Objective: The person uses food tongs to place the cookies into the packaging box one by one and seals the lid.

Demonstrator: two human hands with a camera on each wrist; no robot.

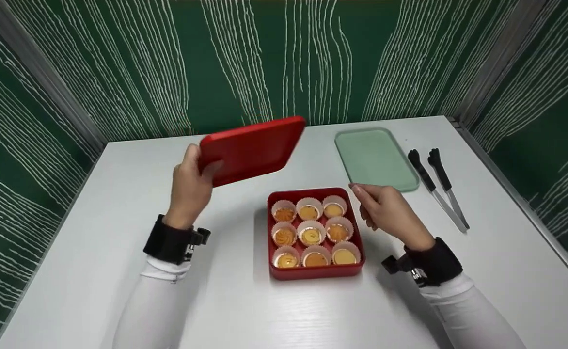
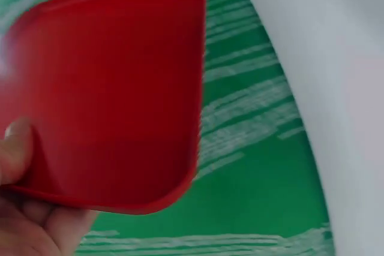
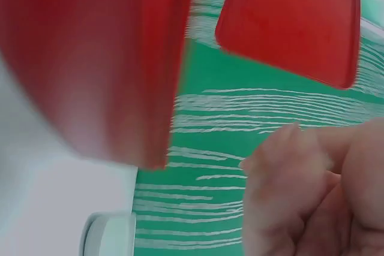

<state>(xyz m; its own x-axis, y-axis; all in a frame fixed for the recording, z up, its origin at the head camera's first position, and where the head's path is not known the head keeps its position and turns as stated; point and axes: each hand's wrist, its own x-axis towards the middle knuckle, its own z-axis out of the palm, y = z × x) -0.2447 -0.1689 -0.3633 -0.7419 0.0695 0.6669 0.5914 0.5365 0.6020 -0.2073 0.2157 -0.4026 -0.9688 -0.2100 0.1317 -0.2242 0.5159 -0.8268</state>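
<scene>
A red lid is tilted up in the air at the left, its hollow underside towards me. My left hand grips its left edge, the thumb on the inner face and the fingers behind. Below, a red square box stands on the table with several cookies in pale paper cups. My right hand hovers beside the box's far right corner, fingers loosely bent. Nothing shows between them in the right wrist view, where the box wall is blurred and close.
A pale green tray lies behind the box on the right. Tongs with black ends lie to its right on the white table. Green panels with white streaks stand around the back and sides.
</scene>
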